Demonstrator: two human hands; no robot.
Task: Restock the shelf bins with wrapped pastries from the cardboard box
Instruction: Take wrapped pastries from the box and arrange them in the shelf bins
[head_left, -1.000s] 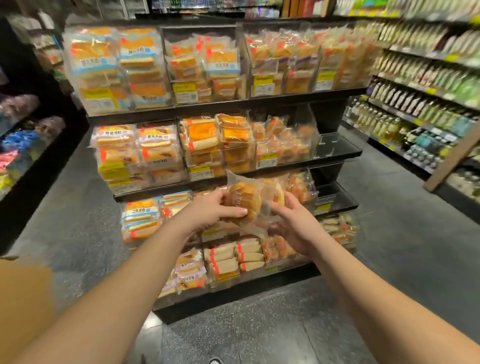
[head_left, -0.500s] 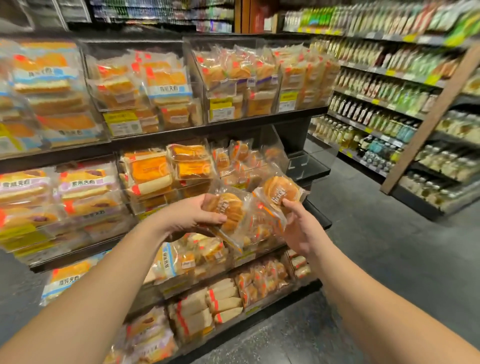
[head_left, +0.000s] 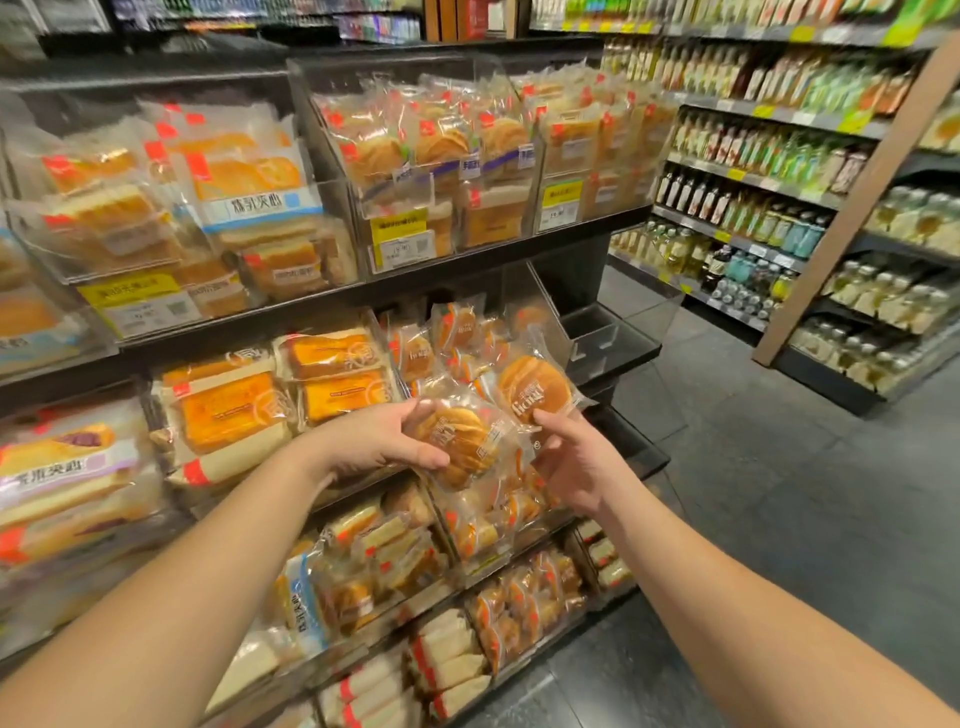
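Observation:
My left hand (head_left: 382, 441) grips a clear-wrapped round golden pastry (head_left: 460, 441) in front of the middle shelf. My right hand (head_left: 574, 460) holds a second wrapped round pastry (head_left: 535, 387) by its lower edge, raised slightly higher, at the mouth of a clear bin (head_left: 467, 338) that holds several similar pastries. The two packs overlap between my hands. The cardboard box is out of view.
A black tiered shelf (head_left: 467, 260) carries clear bins packed with wrapped breads and cakes. An empty clear bin (head_left: 608, 332) sits at the right end of the middle tier. Bottle shelves (head_left: 753, 182) line the right aisle beyond grey floor (head_left: 779, 493).
I have come closer to the shelf, and the view has shifted right. Both hands have carried the pastries up toward the middle-tier bin; the right-hand pack has separated and risen.

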